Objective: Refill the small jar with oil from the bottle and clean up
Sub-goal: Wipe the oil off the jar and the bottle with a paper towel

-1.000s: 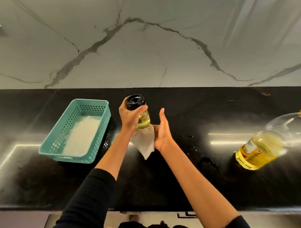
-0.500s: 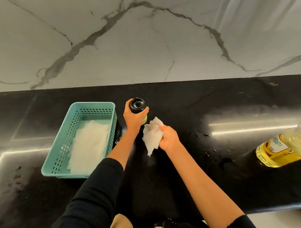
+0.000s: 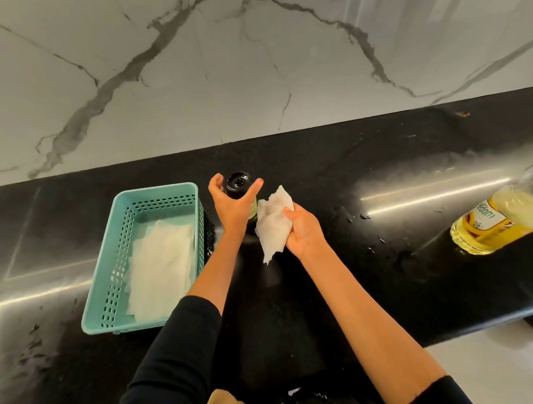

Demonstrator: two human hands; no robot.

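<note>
The small jar (image 3: pixel 238 187) has a black lid and yellow oil inside, and stands on the black counter (image 3: pixel 332 279). My left hand (image 3: pixel 232 205) wraps around its neck just under the lid. My right hand (image 3: pixel 303 230) grips a crumpled white paper towel (image 3: pixel 272 224) right beside the jar's side. The big oil bottle (image 3: pixel 494 222), partly filled with yellow oil, stands at the right edge of view, its top cut off by the frame.
A teal plastic basket (image 3: pixel 118 257) with white paper towels (image 3: pixel 160 267) in it sits left of the jar. Oil drops and smears (image 3: pixel 378 239) dot the counter between the jar and the bottle. A white marble wall (image 3: pixel 233 64) rises behind.
The jar has come down from the air onto the counter. My right hand moved from an open palm under the towel to a closed grip on it.
</note>
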